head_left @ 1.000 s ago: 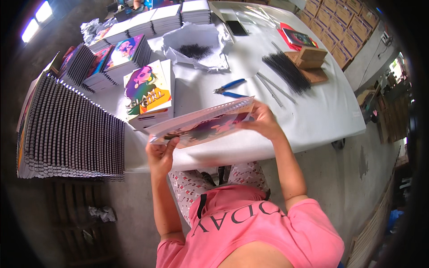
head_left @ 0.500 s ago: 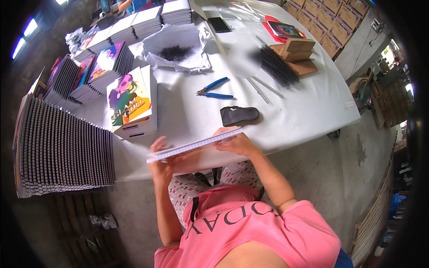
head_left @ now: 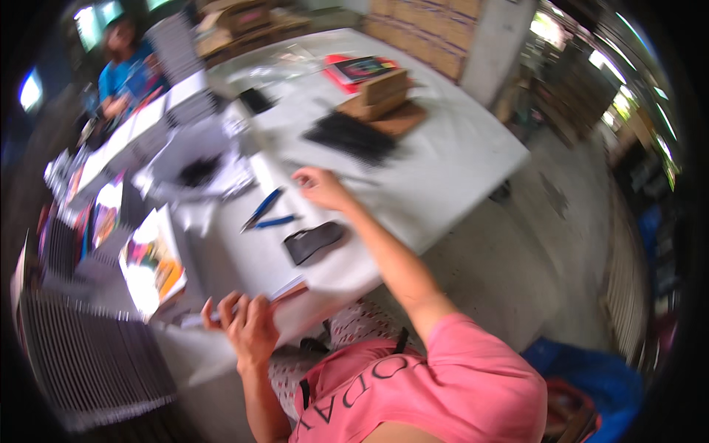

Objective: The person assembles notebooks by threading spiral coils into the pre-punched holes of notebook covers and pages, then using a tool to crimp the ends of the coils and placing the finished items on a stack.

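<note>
bare left hand (head_left: 247, 325): low, knuckles up, fingers bent and parted | bare right forearm (head_left: 393, 258): stretched forward | bare right hand (head_left: 319, 187): fingers loosely curled

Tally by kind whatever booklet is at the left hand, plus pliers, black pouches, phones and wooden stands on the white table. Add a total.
Booklet at the left hand: 1
Blue-handled pliers: 1
Black pouch: 1
Black phone: 1
Wooden stand: 1
Total: 5

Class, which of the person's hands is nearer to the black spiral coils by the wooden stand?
Right. The right hand is just short of the black spiral coils; the left hand is farther, by the near edge of the white table.
</note>
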Demonstrator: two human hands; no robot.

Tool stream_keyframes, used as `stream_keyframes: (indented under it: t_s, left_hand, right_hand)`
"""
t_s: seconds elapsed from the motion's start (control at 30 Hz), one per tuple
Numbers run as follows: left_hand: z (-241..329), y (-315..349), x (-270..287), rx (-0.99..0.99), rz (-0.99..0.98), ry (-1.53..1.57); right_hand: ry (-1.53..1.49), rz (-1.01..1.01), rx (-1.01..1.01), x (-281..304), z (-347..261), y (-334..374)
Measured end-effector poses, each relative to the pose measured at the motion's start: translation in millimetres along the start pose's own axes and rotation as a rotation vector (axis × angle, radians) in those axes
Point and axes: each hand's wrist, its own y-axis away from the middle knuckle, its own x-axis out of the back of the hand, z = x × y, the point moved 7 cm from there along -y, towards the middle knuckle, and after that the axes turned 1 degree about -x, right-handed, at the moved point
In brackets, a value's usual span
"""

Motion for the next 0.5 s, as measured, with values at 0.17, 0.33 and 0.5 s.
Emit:
stream_keyframes:
  t_s: [0.17, 0.33, 0.5]
  left_hand:
    - [-11.5, 14.1, -2.1, 0.015, 0.076, -0.095]
    - [-1.2, 19.5, -8.9, -0.005, 0.175, -0.13]
    - [-1.7, 18.4, -4.3, 0.0, 0.198, -0.096]
  right_hand:
    - [0.79, 0.309, 0.086, -29.6, 18.6, -28.0]
    - [0.721, 0.066, -0.175, 2.6, 16.3, -33.5]
    - [0.781, -0.003, -0.144, 26.0, -22.0, -35.9]
